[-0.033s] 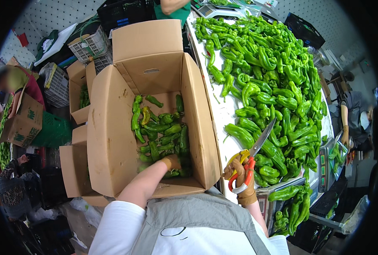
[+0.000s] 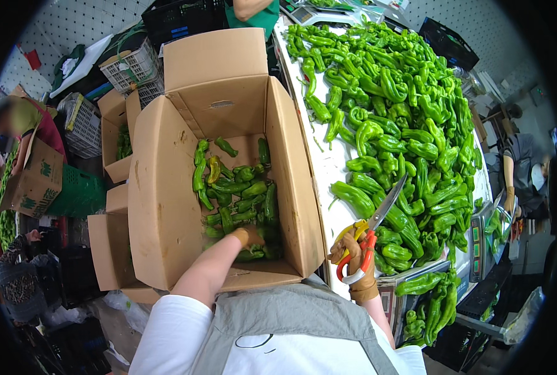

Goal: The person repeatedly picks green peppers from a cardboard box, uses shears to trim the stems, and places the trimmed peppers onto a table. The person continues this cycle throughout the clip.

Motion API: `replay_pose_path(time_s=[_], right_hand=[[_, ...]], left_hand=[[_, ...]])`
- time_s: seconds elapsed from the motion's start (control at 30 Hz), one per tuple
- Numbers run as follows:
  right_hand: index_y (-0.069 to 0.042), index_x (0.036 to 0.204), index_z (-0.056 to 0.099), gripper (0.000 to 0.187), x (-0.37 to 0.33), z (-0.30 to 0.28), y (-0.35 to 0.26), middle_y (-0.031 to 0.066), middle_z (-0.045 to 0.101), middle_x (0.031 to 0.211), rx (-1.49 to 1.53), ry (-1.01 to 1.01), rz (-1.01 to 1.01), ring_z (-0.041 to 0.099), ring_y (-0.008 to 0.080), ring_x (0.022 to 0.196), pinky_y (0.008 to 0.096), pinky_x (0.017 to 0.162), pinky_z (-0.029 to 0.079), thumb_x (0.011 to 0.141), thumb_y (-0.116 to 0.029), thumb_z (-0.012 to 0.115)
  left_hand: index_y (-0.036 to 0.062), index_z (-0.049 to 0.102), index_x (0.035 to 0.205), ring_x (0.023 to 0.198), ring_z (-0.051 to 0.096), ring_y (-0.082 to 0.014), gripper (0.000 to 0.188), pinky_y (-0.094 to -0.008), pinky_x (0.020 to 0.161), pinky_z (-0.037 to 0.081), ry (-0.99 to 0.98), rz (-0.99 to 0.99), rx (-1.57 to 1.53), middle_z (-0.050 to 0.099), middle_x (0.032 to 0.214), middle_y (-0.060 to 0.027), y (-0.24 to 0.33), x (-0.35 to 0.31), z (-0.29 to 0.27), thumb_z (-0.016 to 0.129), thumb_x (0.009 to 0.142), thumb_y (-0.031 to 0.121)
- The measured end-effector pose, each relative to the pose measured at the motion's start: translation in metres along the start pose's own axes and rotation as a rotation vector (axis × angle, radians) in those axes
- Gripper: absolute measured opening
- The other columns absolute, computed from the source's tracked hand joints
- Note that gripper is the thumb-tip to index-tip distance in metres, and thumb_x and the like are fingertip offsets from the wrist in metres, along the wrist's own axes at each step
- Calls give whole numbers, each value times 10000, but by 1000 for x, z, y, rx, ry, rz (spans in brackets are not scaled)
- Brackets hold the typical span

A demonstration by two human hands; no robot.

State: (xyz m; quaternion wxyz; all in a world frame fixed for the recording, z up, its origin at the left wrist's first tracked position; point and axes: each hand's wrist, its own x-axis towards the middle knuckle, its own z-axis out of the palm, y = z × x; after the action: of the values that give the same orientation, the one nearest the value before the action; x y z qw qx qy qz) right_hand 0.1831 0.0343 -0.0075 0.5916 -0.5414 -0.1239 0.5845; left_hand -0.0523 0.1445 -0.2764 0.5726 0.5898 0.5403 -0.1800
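My left hand [image 2: 248, 237], in a brown glove, reaches down into a tall open cardboard box [image 2: 148, 206]. Its fingers are hidden and blurred among the loose green peppers [image 2: 230, 187] on the box floor, so any hold there does not show. One yellowish pepper [image 2: 214, 169] lies with them. To the right, my right hand [image 2: 361, 278], gloved too, is closed round the handles of scissors [image 2: 386, 207] with red, white and yellow grips. Their silver blades point up and away over a large heap of green peppers [image 2: 410, 134] on the white table [image 2: 319, 147].
The box stands against the table's left side. Smaller cardboard boxes [image 2: 106, 250], grey crates [image 2: 81, 125] and a green crate [image 2: 78, 194] sit to the left. More peppers [image 2: 438, 306] hang at the table's near right corner. Other people work at left, right and far side.
My left hand and the box have shifted very slightly to the left. My right hand keeps its place with the scissors.
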Motion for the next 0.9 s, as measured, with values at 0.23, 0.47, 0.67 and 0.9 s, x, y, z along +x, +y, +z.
replay_pose_path(time_s=[0.23,0.47,0.67,0.9], right_hand=[[-37,833,465,132,11,-12,10,84,525,647,-135,-44,-58,552,183,550,288,509,471,855,-121,565],[-34,806,443,149,7,4,6,98,516,621,-259,-100,-119,548,180,539,256,482,442,863,-112,557],[-50,766,408,179,4,-16,6,77,480,613,-173,-17,-64,540,188,579,247,463,408,858,-72,560],[-43,780,428,164,4,-18,14,67,484,589,-161,-43,-105,548,165,549,259,468,436,852,-57,574]], left_hand=[[65,418,1254,1027,561,-370,576,-426,846,475,1330,22,-17,542,1153,-234,-18,-30,-68,657,752,214],[61,537,1190,896,623,-363,487,-437,763,501,175,604,487,629,1008,-215,19,-21,58,599,721,175],[46,478,1214,970,602,-354,580,-418,801,496,297,187,470,620,1030,-196,17,-25,9,702,693,163],[21,475,1195,1006,566,-377,600,-403,838,471,809,193,-99,592,1060,-221,2,-17,-30,735,676,174]])
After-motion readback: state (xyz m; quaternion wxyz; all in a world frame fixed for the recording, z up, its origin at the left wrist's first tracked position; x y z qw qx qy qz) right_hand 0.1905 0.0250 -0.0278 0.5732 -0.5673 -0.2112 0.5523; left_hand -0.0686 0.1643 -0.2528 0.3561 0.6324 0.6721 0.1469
